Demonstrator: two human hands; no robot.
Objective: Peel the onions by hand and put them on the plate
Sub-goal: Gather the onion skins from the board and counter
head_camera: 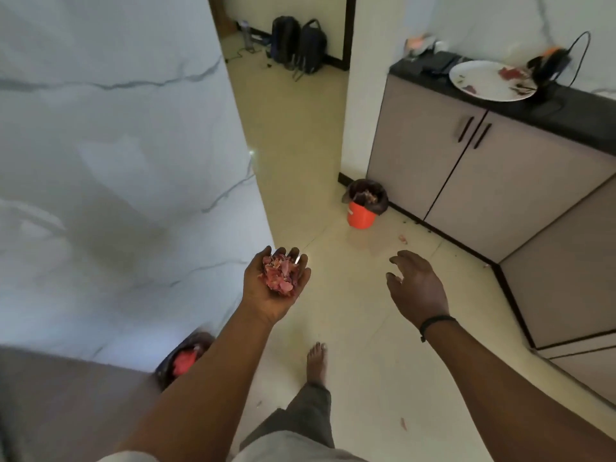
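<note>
Left hand point(273, 285) palm up, fingers cupped round pile of pink onion peels point(278, 275). Right hand point(416, 281) palm down, fingers loosely spread, holding nothing; black band point(433, 323) on wrist. Orange bin point(361, 216) with dark liner on floor beside grey cabinet point(466, 175), peels inside. White plate point(490, 81) on black countertop, few peel scraps on it. Bare foot point(316, 361) on cream tile floor point(350, 311). Two backpacks point(298, 45) in far room.

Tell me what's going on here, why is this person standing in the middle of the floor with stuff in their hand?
The person is carrying a pile of pinkish onion peels cupped in the left hand, palm up. The right hand is empty, fingers loosely spread. Ahead on the floor stands an orange bin lined with a dark bag, already holding peels. A white plate with a few scraps sits on the dark counter. They seem headed for the bin.
</note>
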